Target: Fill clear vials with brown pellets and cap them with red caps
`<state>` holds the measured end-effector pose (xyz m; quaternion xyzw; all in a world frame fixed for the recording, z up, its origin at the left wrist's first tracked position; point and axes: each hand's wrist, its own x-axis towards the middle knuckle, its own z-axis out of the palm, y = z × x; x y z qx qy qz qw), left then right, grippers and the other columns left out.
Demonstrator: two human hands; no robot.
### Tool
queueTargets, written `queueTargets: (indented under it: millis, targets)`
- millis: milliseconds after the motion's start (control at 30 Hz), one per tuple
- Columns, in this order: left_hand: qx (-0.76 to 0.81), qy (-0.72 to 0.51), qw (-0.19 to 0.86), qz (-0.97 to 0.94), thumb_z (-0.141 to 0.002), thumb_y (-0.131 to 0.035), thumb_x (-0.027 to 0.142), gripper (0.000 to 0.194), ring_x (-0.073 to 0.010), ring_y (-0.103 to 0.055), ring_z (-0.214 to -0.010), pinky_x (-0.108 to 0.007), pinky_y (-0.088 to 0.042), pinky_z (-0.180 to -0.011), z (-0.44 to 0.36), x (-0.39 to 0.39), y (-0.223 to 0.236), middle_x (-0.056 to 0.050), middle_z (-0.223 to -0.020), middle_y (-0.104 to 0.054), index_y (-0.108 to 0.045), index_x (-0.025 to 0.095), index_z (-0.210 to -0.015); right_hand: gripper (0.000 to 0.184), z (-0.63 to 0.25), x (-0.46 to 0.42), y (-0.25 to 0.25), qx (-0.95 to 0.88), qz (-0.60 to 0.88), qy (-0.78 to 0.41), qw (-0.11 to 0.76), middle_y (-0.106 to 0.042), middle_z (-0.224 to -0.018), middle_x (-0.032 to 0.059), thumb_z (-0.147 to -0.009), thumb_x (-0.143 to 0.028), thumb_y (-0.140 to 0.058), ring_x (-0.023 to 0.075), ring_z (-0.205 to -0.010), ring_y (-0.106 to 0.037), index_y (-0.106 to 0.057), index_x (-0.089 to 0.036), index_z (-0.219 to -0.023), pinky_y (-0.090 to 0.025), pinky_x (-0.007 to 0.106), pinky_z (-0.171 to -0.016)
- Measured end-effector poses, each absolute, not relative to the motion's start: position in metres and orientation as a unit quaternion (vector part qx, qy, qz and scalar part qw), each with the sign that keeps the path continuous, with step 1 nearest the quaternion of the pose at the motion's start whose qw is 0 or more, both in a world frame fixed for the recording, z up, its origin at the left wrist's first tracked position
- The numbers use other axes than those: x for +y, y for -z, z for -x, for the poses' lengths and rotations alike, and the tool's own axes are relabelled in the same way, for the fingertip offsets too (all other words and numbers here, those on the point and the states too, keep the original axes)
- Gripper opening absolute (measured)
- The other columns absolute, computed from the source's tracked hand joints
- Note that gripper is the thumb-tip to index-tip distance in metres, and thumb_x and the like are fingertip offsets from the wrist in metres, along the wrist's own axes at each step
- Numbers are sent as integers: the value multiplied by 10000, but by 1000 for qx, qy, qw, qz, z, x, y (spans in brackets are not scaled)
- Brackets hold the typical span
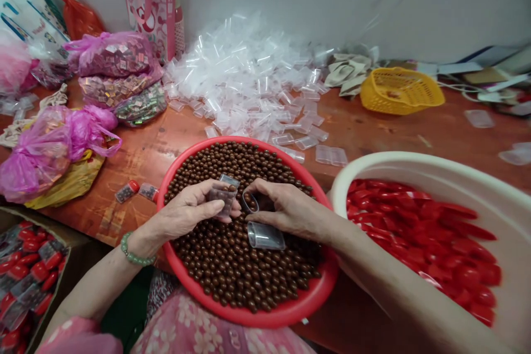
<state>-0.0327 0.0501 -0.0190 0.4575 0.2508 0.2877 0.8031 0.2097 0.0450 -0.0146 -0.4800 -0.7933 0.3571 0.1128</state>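
My left hand [194,206] is closed around a small clear plastic container [224,197], with some brown balls showing at its top. Just behind it is the rim of another clear container [229,180]; I cannot tell whether the hand holds that one too. In my right hand [286,207] is a clear container [250,202] with its oval mouth turned to the left and brown balls inside. Both hands are over a red basin [332,282] full of shiny brown chocolate-like balls [244,271]. A further clear container [266,236] lies on the balls below my right hand.
A heap of clear containers [249,77] lies behind the basin. To the right stand a white tub [373,161] of red caps and a yellow basket [400,91]. On the left are pink bags [112,55], two filled containers [126,191] and a carton [77,243] of red-capped containers.
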Motion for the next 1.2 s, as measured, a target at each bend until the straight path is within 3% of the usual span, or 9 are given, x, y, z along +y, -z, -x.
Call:
queueTargets:
  millis: [167, 333, 500, 567, 667, 800, 1000, 1200]
  targets:
    - [248, -311, 809, -432, -877, -674, 329, 330, -145, -677, -941, -282, -540, -845, 32, 41, 14, -74, -1036, -666, -579, 163, -1146, 168, -207, 43, 13, -796, 481, -346, 123, -607, -764, -7, -794, -297, -655, 155, -680, -546, -521, -203, -829, -414, 268, -634]
    - [261, -331, 812, -405, -829, -725, 337, 368, -131, -676, -865, -291, -535, -832, 30, 34, 14, -48, -985, -653, -577, 164, -1119, 154, -203, 44, 14, -804, 481, -334, 107, -617, -763, -7, -781, -271, -639, 154, -673, -552, -514, -204, -840, -414, 268, -625]
    - [254, -337, 812, -404, -805, -747, 305, 373, -123, -674, -833, -285, -531, -814, 29, 30, 14, -35, -961, -644, -579, 159, -1103, 208, -209, 42, 4, -820, 473, -317, 60, -676, -923, 59, -789, -238, -631, 199, -815, -629, -558, -177, -975, -487, 315, -732]
    - [252, -329, 819, -397, -782, -767, 283, 384, -115, -675, -815, -275, -531, -807, 30, 29, 13, -30, -949, -646, -580, 153, -1090, 268, -212, 39, -6, -826, 473, -298, 76, -683, -1000, 88, -809, -238, -615, 215, -875, -646, -577, -165, -1065, -505, 333, -770]
    - [247, -321, 831, -381, -746, -793, 251, 403, -109, -677, -805, -256, -528, -787, 30, 27, 13, -25, -934, -648, -582, 149, -1074, 220, -208, 35, -26, -827, 469, -273, 146, -693, -988, 91, -887, -276, -551, 215, -861, -655, -610, -174, -1073, -509, 330, -754]
    - [238, -306, 838, -383, -716, -798, 200, 427, -119, -670, -806, -248, -526, -742, 29, 27, 12, -30, -904, -663, -576, 149, -1077, 211, -187, 33, -49, -820, 399, -349, 216, -685, -939, 64, -935, -321, -524, 183, -826, -642, -624, -185, -1061, -501, 300, -758]
    - [234, -279, 832, -418, -667, -792, 107, 365, -103, -651, -783, -228, -504, -751, 33, 25, 8, -7, -842, -671, -590, 146, -969, 210, -169, 42, -55, -821, 364, -412, 152, -632, -883, 57, -881, -352, -597, 169, -768, -578, -617, -162, -967, -471, 287, -682]
    - [240, -255, 839, -417, -625, -808, 98, 421, -104, -650, -783, -246, -507, -796, 37, 20, 10, -11, -881, -677, -605, 150, -990, 205, -166, 44, -50, -790, 360, -484, 110, -575, -768, 11, -843, -355, -643, 128, -665, -513, -572, -169, -890, -421, 248, -589]
